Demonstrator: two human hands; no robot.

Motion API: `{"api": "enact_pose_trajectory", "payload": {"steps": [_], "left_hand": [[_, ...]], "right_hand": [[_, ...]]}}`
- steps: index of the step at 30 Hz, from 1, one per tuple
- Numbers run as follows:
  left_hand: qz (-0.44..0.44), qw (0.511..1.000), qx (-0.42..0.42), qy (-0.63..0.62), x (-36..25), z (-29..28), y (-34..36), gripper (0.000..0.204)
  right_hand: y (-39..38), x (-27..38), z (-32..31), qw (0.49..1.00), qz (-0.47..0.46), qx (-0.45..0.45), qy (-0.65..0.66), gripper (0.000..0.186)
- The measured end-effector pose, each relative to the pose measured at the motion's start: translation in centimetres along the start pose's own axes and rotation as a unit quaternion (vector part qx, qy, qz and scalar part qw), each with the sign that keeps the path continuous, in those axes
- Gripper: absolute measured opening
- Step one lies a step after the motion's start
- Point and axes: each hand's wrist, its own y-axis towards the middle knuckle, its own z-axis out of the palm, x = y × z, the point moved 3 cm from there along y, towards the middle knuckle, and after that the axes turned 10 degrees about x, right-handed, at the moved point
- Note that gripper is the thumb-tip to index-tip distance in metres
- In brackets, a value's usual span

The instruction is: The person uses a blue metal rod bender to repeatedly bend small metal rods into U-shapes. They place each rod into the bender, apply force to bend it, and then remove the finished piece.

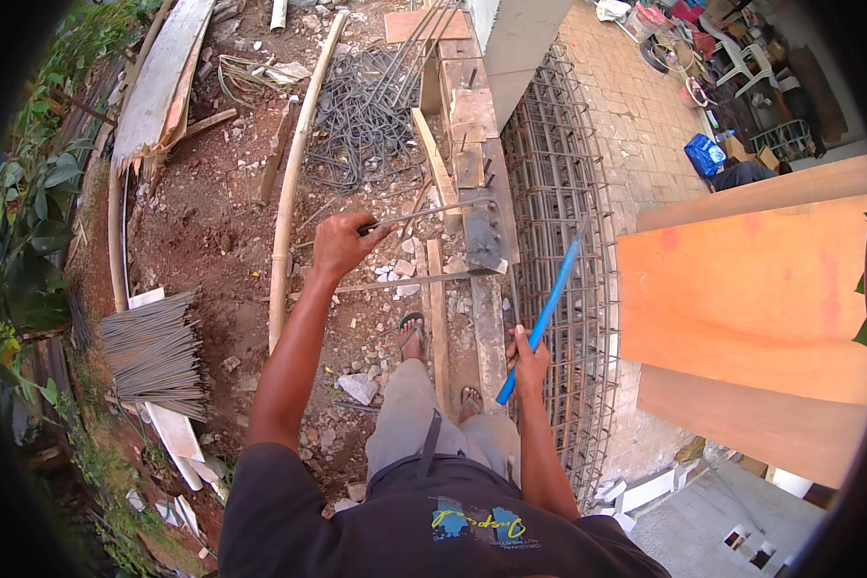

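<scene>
My left hand (345,243) is closed round a thin steel rod (424,213), which reaches rightward to a dark bending block (485,236) with short pins, mounted on a timber beam (480,347). My right hand (528,361) is wrapped round a blue pipe (554,303), slanting up and right over a long rebar cage (583,385). A second thin metal bar (511,289) runs from near the block down to my right hand; whether my fingers hold it too is unclear. A flat bar (376,286) lies crosswise below the rod.
Rubble, a pale pole (284,260) and a tangle of bent steel (347,125) are ahead and left, with a rod bundle (154,356) at far left. A concrete column (501,39) stands ahead. Large plywood sheets (742,289) and stacked clutter (761,87) are at right.
</scene>
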Motion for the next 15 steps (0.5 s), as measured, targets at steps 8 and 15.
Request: {"api": "enact_pose_trajectory", "payload": {"steps": [8, 15], "left_hand": [[0.046, 0.994, 0.093, -0.016, 4.9, 5.9, 6.9, 0.05], [0.039, 0.994, 0.094, -0.027, 7.0, 7.9, 6.4, 0.05]], "right_hand": [[1.6, -4.5, 3.1, 0.995, 0.071, -0.073, 0.016, 0.037], [2.7, -4.6, 3.5, 0.991, 0.077, -0.106, -0.04, 0.043]]}}
